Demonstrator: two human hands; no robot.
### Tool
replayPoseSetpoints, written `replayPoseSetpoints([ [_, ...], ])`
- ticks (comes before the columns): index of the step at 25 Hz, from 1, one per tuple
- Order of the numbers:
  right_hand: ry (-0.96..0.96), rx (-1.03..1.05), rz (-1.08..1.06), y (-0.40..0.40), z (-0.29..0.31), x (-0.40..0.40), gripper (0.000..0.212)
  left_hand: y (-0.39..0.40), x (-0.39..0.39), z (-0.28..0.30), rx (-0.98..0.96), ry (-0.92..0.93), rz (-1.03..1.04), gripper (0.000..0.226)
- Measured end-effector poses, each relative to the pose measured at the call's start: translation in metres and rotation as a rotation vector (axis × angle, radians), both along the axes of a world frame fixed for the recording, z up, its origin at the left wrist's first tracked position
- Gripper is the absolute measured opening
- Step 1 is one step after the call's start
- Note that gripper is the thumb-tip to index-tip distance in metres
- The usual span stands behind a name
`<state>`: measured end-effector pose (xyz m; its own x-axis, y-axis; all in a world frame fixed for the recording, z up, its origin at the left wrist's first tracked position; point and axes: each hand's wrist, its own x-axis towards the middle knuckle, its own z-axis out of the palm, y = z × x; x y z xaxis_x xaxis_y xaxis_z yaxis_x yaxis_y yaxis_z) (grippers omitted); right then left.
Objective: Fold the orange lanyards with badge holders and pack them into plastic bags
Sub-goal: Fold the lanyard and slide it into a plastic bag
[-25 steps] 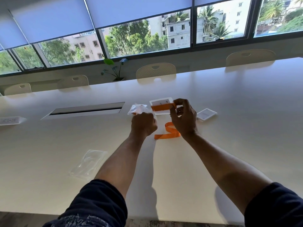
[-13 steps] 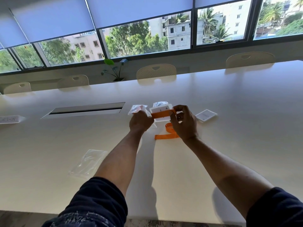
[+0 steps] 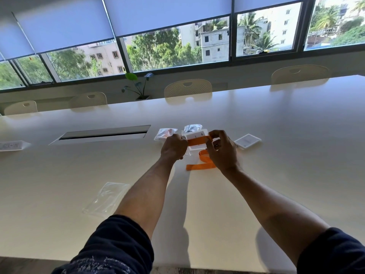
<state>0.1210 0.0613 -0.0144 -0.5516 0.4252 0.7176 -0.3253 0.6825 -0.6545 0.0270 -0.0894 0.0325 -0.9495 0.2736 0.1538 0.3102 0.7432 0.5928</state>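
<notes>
Both hands are raised over the middle of the white table (image 3: 276,135). My left hand (image 3: 173,145) grips the left end of a white badge holder (image 3: 196,135). An orange lanyard (image 3: 197,142) is wound across the holder's face. My right hand (image 3: 222,150) pinches the strap at the holder's right edge. The loose tail of the strap (image 3: 201,165) curls down and lies on the table under my right hand. An empty clear plastic bag (image 3: 105,198) lies flat at the near left.
Two packed plastic bags (image 3: 165,133) (image 3: 192,127) lie just beyond my hands. A second badge holder (image 3: 247,141) lies to the right. A cable slot (image 3: 102,134) is set in the table at left, with a name card (image 3: 11,145) at the far left edge. Chairs line the far side.
Both hands with the holder have sunk slightly toward the table. The orange strap across the holder has shifted lower on its face. The tail on the table lies about where it was.
</notes>
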Motion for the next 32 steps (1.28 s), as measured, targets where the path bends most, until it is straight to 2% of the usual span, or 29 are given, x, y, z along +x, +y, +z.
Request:
replayPoseSetpoints([
  [5, -0.067, -0.179, 0.011, 0.001, 0.006, 0.003, 0.018, 0.003, 0.007, 0.003, 0.018, -0.058, -0.040, 0.023],
  [9, -0.020, -0.559, 0.022, -0.003, 0.008, 0.002, 0.010, 0.005, 0.006, 0.008, -0.006, -0.098, -0.035, 0.030],
  [12, 0.016, -0.708, 0.052, -0.006, 0.006, 0.001, 0.011, 0.008, 0.005, 0.007, 0.035, -0.114, -0.016, 0.035],
  [16, -0.009, -0.668, 0.079, -0.007, 0.004, 0.003, 0.012, 0.007, 0.004, 0.006, 0.081, -0.120, -0.009, 0.038],
  [25, -0.124, -0.408, 0.117, -0.007, -0.001, 0.001, 0.018, 0.011, 0.007, 0.009, 0.085, -0.027, -0.053, 0.039],
  [28, -0.178, -0.345, 0.085, -0.005, -0.002, -0.002, 0.017, 0.016, 0.011, 0.014, 0.059, -0.091, -0.175, 0.039],
  [32, -0.224, -0.382, 0.060, -0.005, -0.003, -0.005, 0.010, 0.027, 0.018, 0.018, 0.062, -0.224, -0.311, 0.036],
])
